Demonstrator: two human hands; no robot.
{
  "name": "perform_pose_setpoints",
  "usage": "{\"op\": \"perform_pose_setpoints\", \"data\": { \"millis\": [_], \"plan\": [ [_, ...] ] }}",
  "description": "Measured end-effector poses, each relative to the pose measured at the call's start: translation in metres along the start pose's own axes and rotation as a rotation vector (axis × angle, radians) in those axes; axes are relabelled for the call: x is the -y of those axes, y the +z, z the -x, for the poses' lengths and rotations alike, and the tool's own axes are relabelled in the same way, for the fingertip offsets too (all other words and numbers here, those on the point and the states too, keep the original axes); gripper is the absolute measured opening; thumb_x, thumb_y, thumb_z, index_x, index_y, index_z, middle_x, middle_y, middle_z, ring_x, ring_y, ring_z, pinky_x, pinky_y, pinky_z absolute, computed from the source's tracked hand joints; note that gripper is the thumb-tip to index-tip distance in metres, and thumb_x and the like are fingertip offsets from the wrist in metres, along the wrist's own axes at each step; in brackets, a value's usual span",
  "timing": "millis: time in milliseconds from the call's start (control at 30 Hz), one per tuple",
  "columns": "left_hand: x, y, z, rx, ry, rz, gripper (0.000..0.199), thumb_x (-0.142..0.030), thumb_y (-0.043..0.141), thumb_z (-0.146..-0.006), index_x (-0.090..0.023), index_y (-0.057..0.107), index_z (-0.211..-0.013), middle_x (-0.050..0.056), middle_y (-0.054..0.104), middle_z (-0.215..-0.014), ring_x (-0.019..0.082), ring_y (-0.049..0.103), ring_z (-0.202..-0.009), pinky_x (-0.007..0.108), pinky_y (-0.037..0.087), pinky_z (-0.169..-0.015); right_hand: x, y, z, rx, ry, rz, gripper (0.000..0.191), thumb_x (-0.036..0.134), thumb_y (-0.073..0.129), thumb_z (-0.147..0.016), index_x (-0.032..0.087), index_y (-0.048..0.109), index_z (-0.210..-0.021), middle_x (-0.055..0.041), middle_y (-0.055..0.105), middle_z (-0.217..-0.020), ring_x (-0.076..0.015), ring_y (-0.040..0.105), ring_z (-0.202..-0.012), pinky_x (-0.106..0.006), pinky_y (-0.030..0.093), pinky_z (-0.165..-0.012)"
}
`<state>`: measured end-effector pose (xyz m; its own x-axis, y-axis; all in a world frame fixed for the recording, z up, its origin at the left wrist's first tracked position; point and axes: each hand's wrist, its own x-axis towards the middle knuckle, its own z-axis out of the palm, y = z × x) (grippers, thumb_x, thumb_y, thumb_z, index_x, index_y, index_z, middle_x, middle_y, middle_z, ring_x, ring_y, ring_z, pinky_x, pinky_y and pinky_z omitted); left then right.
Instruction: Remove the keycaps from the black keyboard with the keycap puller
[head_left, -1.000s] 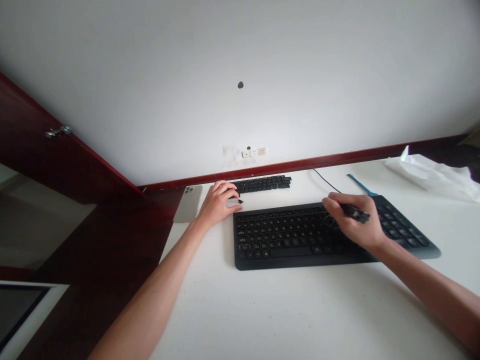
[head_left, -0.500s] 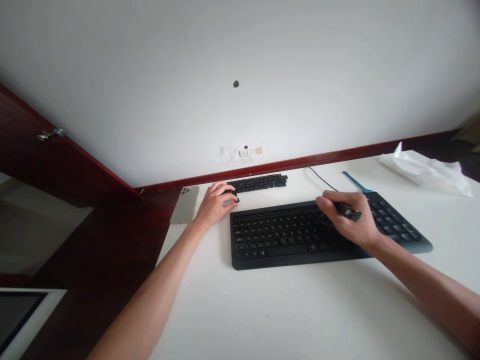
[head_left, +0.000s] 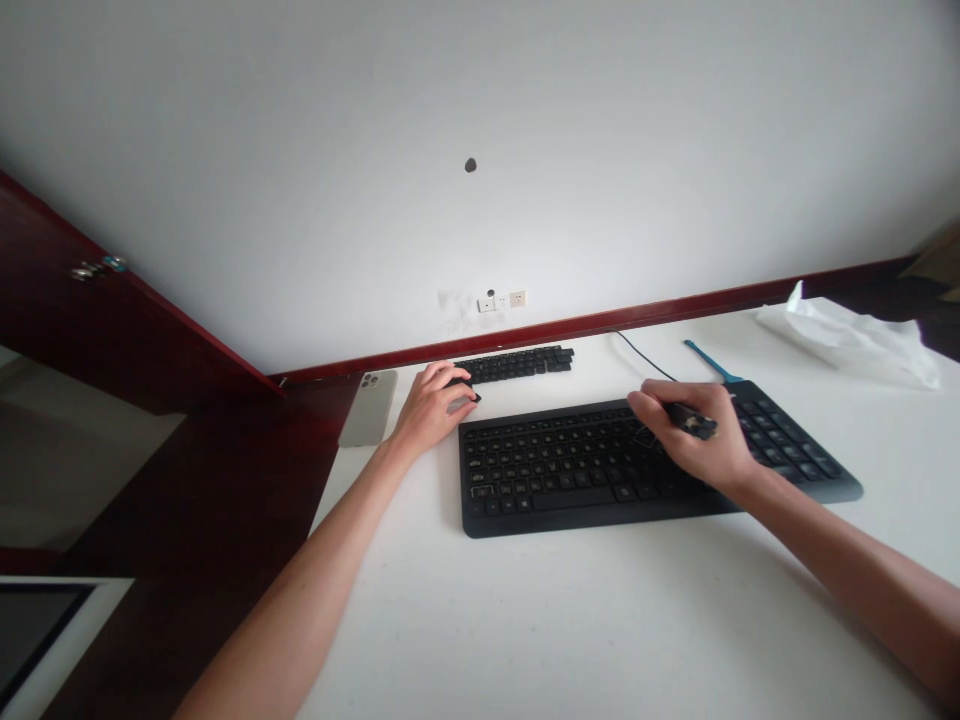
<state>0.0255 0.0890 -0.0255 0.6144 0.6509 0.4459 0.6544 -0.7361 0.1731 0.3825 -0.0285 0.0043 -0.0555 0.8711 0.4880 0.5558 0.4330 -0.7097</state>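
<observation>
A black keyboard (head_left: 570, 470) lies on the white table (head_left: 480, 620). Over its right half, my right hand (head_left: 697, 430) is wrapped round a dark-handled tool (head_left: 691, 420); the tool's wire-like end is over the keys. Behind the keyboard, loose black keycaps (head_left: 517, 365) sit in rows. My left hand (head_left: 435, 405) is at the left end of these rows, thumb and finger closed on a small black keycap (head_left: 476, 398). Its other fingers reach over the nearest keycaps and hide some of them.
A phone (head_left: 369, 408) lies at the table's left edge. Behind the keyboard are a blue brush-like tool (head_left: 711, 360) and a thin black cable (head_left: 643, 356). A crumpled white plastic bag (head_left: 851, 340) is at the back right. Wall sockets (head_left: 502, 301) are beyond the table.
The view has shifted very slightly. Both hands keep nearly the same place, and the small keycap at my left fingertips has turned a little.
</observation>
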Motion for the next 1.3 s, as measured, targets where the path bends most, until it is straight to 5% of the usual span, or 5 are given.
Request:
{"op": "perform_pose_setpoints", "data": {
  "millis": [1300],
  "plan": [
    [-0.0028, 0.0049, -0.0039, -0.011, -0.029, -0.071, 0.024, -0.015, 0.064, -0.094, -0.026, 0.075, -0.113, 0.006, 0.063, -0.137, 0.029, 0.048, -0.137, 0.051, 0.042, -0.116, 0.0083, 0.0031, -0.0005, 0.069, 0.005, 0.020, 0.045, 0.036, 0.058, -0.099, 0.022, 0.034, -0.064, 0.0016, 0.032, -0.062, -0.0153, 0.030, -0.060, -0.033, 0.027, -0.057]
  ]
}}
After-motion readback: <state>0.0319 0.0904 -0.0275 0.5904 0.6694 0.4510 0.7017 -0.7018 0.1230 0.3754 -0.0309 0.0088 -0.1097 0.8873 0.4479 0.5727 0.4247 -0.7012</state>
